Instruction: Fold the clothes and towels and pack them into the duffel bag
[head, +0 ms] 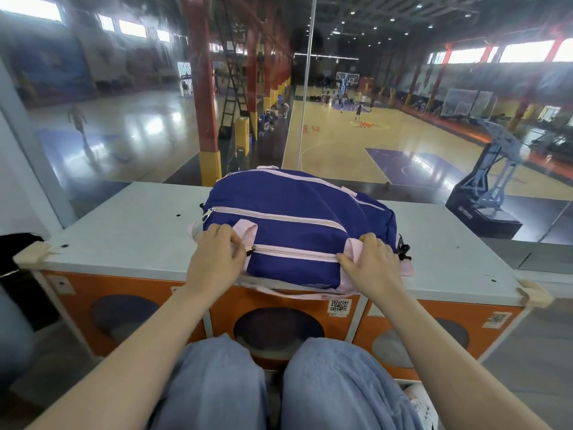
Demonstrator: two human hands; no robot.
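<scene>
A purple duffel bag (pixel 297 225) with pale pink trim lies on the grey top of an orange cabinet (pixel 130 221), near its front edge, its lower pink edge slightly overhanging. Its long axis runs left to right across the view, slightly skewed — the right end sits a little farther from the person than the left. The broad side panel faces up and toward the camera, showing three pink-taped zipper lines running along the length; all three appear closed.

The left hand (pixel 214 259) rests on the bag's near left corner, fingers curled, thumb and forefinger pinching the zipper pull (pixel 250 250) at the left end of the lowest zipper, just beside a pink handle loop (pixel 246 228). The right hand (pixel 372 265) lies on the near right corner, fingers bent and grasping the pink handle strap (pixel 353 252) and fabric there. A black buckle (pixel 403 248) projects from the bag's right end, just beyond the right hand.

The cabinet front carries round dark openings and a QR-code sticker (pixel 340 305). The person's knees, in light blue trousers (pixel 335 383), sit below it. Behind the cabinet a glass pane (pixel 403 88) overlooks a basketball court (pixel 356 141) with distant players and a blue hoop stand (pixel 493 178) at right.
</scene>
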